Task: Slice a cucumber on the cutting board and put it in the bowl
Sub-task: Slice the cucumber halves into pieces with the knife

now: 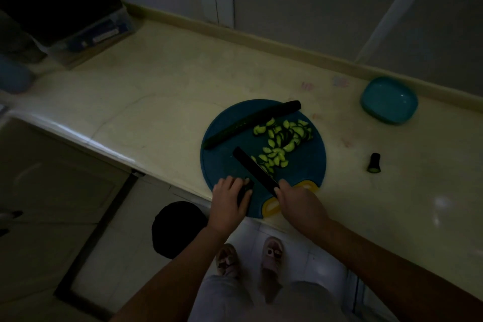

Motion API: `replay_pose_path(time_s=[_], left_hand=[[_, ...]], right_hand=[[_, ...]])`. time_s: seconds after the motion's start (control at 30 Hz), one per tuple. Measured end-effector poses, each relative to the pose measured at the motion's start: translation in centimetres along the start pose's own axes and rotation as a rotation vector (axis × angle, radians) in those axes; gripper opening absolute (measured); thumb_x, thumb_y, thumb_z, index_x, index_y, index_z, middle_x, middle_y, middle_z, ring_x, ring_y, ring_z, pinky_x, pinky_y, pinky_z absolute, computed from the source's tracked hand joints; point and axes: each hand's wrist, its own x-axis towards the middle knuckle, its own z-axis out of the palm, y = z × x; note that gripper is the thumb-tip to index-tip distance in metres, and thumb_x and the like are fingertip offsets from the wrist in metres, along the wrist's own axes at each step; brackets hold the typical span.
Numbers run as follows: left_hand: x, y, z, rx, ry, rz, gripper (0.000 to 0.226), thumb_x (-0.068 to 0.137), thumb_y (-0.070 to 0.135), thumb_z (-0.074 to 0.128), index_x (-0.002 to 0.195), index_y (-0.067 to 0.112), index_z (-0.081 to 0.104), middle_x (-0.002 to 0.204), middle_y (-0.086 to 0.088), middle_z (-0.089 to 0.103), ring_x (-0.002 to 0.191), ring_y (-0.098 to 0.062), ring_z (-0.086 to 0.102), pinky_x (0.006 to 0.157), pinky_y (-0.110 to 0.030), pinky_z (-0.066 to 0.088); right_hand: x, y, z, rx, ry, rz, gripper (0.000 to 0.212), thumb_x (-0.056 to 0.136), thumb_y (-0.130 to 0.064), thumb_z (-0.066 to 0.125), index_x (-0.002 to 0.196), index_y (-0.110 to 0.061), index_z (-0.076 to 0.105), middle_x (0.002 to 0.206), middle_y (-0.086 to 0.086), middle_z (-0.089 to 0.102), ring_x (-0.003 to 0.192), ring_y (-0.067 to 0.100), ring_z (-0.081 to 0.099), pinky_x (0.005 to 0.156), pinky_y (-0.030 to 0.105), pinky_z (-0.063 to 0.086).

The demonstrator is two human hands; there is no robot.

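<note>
Presently, a short cucumber piece (245, 191) is gripped by the curled left hand (230, 198) at the near edge of the cutting board (222, 165). The knife (254, 168) is clasped in the right hand (298, 204), blade angled across the board beside the heaped slices (282, 141). The bowl (388, 100) is seen well apart on the desk (156, 102).

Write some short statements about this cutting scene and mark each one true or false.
1. The right hand holds the knife. True.
2. The bowl contains cucumber slices. False: the bowl looks empty; the cucumber slices lie on the cutting board.
3. The left hand grips a cucumber piece on the cutting board. True.
4. The long cucumber lies on the counter. False: it lies on the cutting board.
5. The cucumber end sits on the counter, right of the cutting board. True.
</note>
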Motion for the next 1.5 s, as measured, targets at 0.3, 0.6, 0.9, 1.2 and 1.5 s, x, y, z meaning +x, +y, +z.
replay_pose_path(time_s=[0.3,0.6,0.9,1.2,1.5], left_hand=[[-0.1,-0.1,0.1,0.031,-0.010,-0.010,0.024,0.090,0.035,0.047,0.086,0.012,0.053,0.081,-0.005,0.047,0.074,-0.017,0.037,0.063,-0.028,0.025],[-0.1,-0.3,0.1,0.025,-0.017,0.004,0.016,0.090,0.035,0.048,0.087,0.018,0.046,0.081,-0.005,0.047,0.073,-0.016,0.037,0.062,-0.026,0.022],[0.0,-0.2,0.1,-0.001,-0.016,0.003,0.013,0.090,0.033,0.047,0.086,0.024,0.040,0.078,-0.004,0.045,0.071,-0.017,0.036,0.062,-0.025,0.019],[-0.1,-0.2,0.2,0.008,-0.010,-0.011,0.026,0.091,0.036,0.047,0.084,0.011,0.053,0.081,-0.005,0.048,0.073,-0.018,0.038,0.064,-0.028,0.028],[-0.1,-0.2,0.2,-0.004,-0.013,-0.024,0.027,0.090,0.036,0.047,0.082,0.011,0.052,0.079,-0.005,0.048,0.072,-0.019,0.038,0.063,-0.028,0.026]], right_hand=[[-0.7,0.2,-0.1,0.102,-0.038,-0.002,0.031,0.100,-0.032,0.028,0.111,-0.009,0.047,0.096,0.017,0.064,0.086,0.034,0.060,0.060,0.031,0.031],[-0.5,0.2,-0.3,0.113,-0.109,0.010,0.031,0.100,-0.032,0.027,0.111,-0.010,0.046,0.095,0.016,0.065,0.083,0.032,0.061,0.058,0.030,0.033],[0.5,0.0,0.1,-0.012,-0.153,-0.059,0.032,0.101,-0.031,0.024,0.113,-0.010,0.045,0.094,0.014,0.066,0.082,0.031,0.062,0.048,0.032,0.025],[-1.0,0.6,0.1,0.117,-0.096,0.053,0.029,0.100,-0.030,0.028,0.107,-0.009,0.047,0.094,0.015,0.065,0.083,0.031,0.062,0.057,0.028,0.029],[-1.6,-0.1,-0.2,0.133,-0.097,0.038,0.029,0.100,-0.031,0.029,0.106,-0.009,0.047,0.094,0.016,0.065,0.084,0.032,0.061,0.058,0.029,0.029]])
